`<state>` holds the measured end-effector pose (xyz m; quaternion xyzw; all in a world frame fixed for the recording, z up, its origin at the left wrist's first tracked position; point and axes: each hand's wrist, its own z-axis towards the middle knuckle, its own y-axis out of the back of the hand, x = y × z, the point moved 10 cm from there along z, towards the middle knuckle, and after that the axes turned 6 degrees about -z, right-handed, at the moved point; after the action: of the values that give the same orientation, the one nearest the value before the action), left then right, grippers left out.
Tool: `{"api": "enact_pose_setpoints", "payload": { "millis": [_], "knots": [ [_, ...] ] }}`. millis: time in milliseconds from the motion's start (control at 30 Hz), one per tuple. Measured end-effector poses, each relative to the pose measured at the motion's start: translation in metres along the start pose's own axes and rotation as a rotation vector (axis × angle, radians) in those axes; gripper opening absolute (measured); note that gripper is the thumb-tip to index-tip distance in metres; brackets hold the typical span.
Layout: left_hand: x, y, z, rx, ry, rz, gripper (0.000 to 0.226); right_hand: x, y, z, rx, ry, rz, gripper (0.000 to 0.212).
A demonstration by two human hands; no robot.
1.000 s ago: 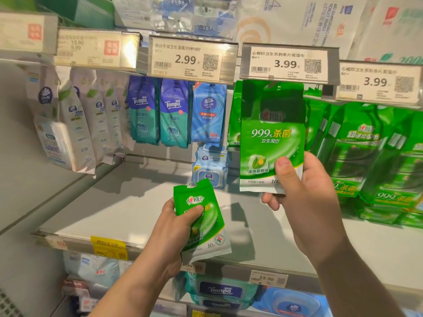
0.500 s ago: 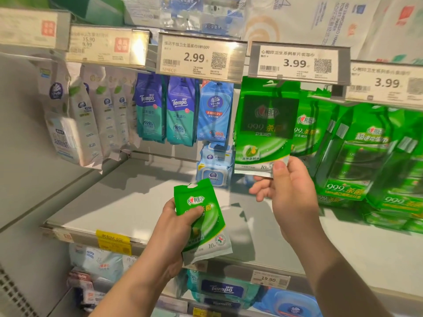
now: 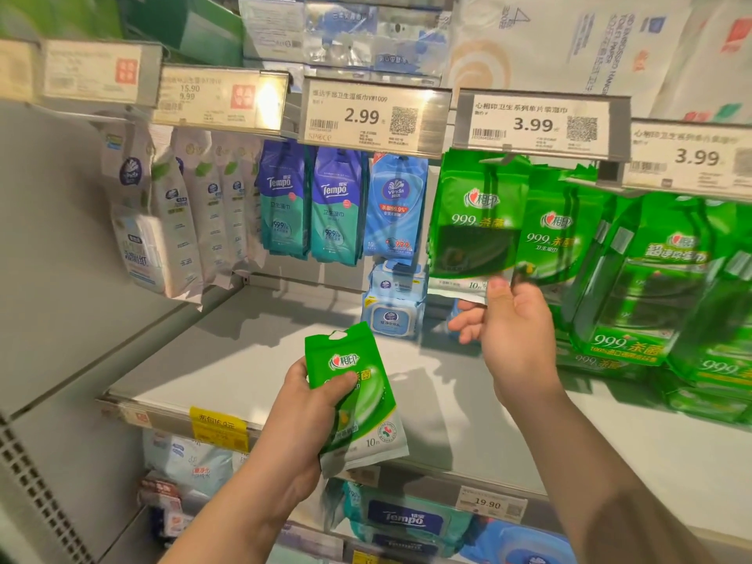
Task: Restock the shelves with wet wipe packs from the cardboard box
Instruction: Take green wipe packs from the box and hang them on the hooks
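Restocking at the hanging stage, read left to right. Left hand (image 3: 315,405), low before the shelf edge (image 3: 171,413), grips a spare green wet wipe pack (image 3: 354,394): the thumb lies across its printed face and the curled fingers close behind it, so the punched hang hole stands above the thumb and the white lower seam projects below the fingers. Right hand (image 3: 510,325), higher and well apart from the left, pinches the bottom seam of a second green pack (image 3: 472,230) between thumb tip and the fingers behind it; the pack rises straight up from that pinch, its top edge reaching the peg area just under the 3.99 price tag (image 3: 537,124). Whether its hole is seated on the peg cannot be told, since the tag hides the hook. Hung green packs (image 3: 557,238) sit just right of the fingers.

Judged step: one pack is being hung, or steadied after hanging. The next move probably calls for releasing the seam once the pack hangs free, then taking the spare from the left hand and threading its hole onto the same peg.
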<state>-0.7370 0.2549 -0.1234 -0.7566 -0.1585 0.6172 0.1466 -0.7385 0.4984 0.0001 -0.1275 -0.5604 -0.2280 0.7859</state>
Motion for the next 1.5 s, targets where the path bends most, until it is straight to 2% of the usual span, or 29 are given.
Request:
{"api": "enact_pose_setpoints", "payload": {
  "millis": [167, 300, 533, 667, 800, 900, 1000, 1167, 1300, 1400, 1500],
  "knots": [
    [0.000, -0.001, -0.002, 0.008, -0.001, -0.004, 0.030, -0.012, 0.000, 0.010, 0.018, -0.052, -0.036, 0.022],
    [0.001, -0.002, -0.005, 0.016, 0.005, -0.022, 0.030, -0.020, 0.003, 0.009, 0.034, -0.086, 0.022, 0.014],
    [-0.007, -0.021, -0.012, 0.092, -0.036, 0.042, 0.035, -0.043, 0.020, -0.004, 0.088, -0.309, 0.016, 0.013],
    [-0.013, -0.044, -0.019, 0.174, -0.082, 0.070, 0.037, -0.055, 0.020, -0.029, 0.228, -0.380, -0.068, 0.017],
    [-0.018, -0.072, -0.027, 0.276, -0.113, 0.053, 0.041, -0.054, 0.015, -0.066, 0.456, -0.323, -0.189, 0.027],
    [-0.024, -0.094, -0.032, 0.345, -0.148, 0.051, 0.043, -0.046, 0.023, -0.082, 0.513, -0.201, -0.369, 0.030],
    [-0.027, -0.114, -0.036, 0.397, -0.193, 0.047, 0.039, -0.049, 0.031, -0.090, 0.550, -0.173, -0.398, 0.026],
    [-0.024, -0.143, -0.043, 0.479, -0.210, 0.041, 0.040, -0.048, 0.052, -0.092, 0.456, -0.139, -0.336, 0.018],
    [-0.015, -0.159, -0.053, 0.602, -0.227, 0.211, 0.039, -0.036, 0.073, -0.088, 0.312, -0.053, -0.218, 0.018],
    [-0.001, -0.166, -0.062, 0.693, -0.207, 0.371, 0.027, -0.030, 0.087, -0.082, 0.205, -0.018, -0.144, 0.021],
    [0.004, -0.173, -0.067, 0.726, -0.192, 0.378, 0.019, -0.022, 0.096, -0.074, 0.152, 0.011, -0.133, 0.022]
  ]
}}
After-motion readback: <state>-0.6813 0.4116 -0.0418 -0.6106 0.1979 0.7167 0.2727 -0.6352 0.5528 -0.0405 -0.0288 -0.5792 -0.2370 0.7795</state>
